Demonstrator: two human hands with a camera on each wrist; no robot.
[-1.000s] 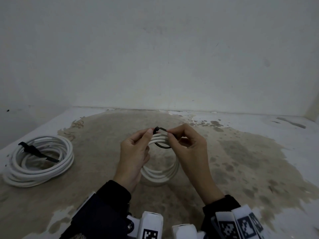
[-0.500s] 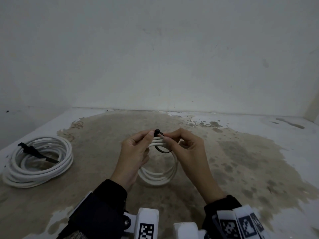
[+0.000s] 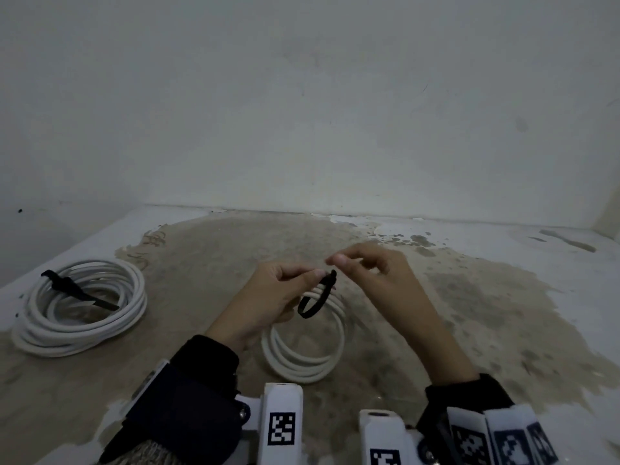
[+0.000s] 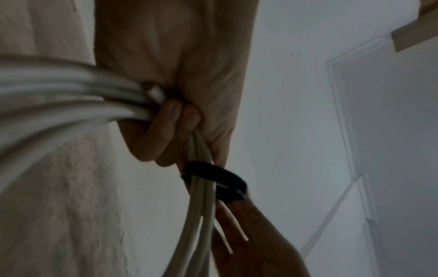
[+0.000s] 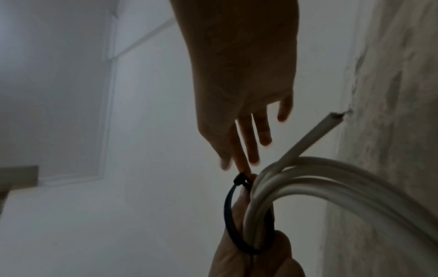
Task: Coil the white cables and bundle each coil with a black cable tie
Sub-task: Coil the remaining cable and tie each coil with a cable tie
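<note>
A small coil of white cable (image 3: 302,364) hangs upright above the floor; my left hand (image 3: 312,275) grips its top strands. In the left wrist view, the fingers (image 4: 170,121) curl round the cable (image 4: 71,90). A black cable tie (image 3: 313,302) forms a loose loop round the strands beside that grip, its end pointing up. My right hand (image 3: 339,260) hovers just above the tie's end. Seen from the right wrist, its fingers (image 5: 239,157) are straight and the index tip reaches the tie's head (image 5: 240,180). A cut cable end (image 5: 331,120) sticks out of the coil.
A larger white cable coil (image 3: 80,307) lies on the floor at the left, bound with a black tie (image 3: 77,290) whose tail sticks out. The floor is stained concrete (image 3: 469,313). A white wall (image 3: 302,129) rises close behind, with another at the left.
Both hands pinched the tie at the top of the coil before. Now my right hand has released it and lifted slightly up and right, and the loop hangs looser.
</note>
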